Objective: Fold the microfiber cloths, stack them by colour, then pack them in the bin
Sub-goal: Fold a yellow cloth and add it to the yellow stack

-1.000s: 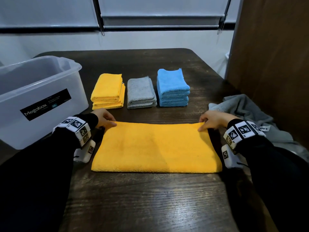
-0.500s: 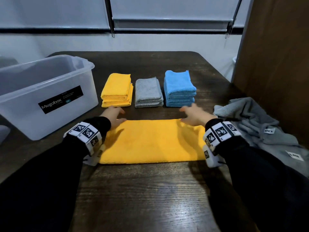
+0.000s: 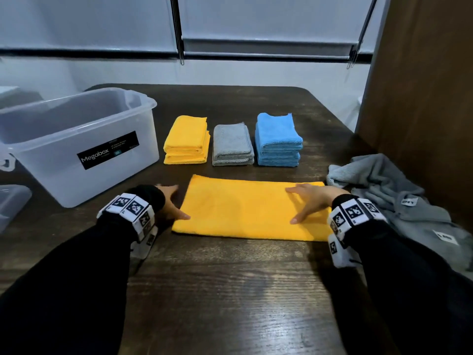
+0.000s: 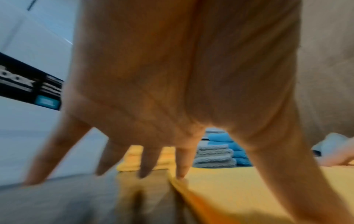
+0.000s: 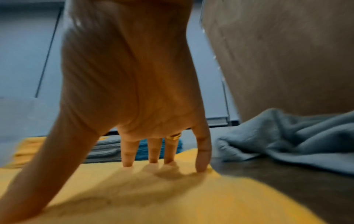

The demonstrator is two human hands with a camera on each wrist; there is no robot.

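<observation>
A yellow cloth [image 3: 245, 211], folded to a long rectangle, lies flat on the dark table in front of me. My left hand [image 3: 172, 202] is spread at its left edge, most fingers on the wood and the thumb on the cloth [image 4: 239, 191]. My right hand [image 3: 308, 198] presses flat with straight fingers [image 5: 203, 157] on the right end of the cloth [image 5: 153, 197]. Behind stand three folded stacks: yellow [image 3: 188, 140], grey [image 3: 233, 146] and blue [image 3: 279, 140]. The clear bin [image 3: 51, 172] stands at the left.
A heap of unfolded grey cloths [image 3: 391, 193] with white tags lies at the right, against a brown wooden panel [image 3: 422, 85]. Part of another clear plastic piece [image 3: 10, 203] shows at the far left edge. Bare wood runs along the near side of the table.
Both hands have left the cloth's far edge. The right hand slid from the middle to the right end; the left now sits spread at the left edge.
</observation>
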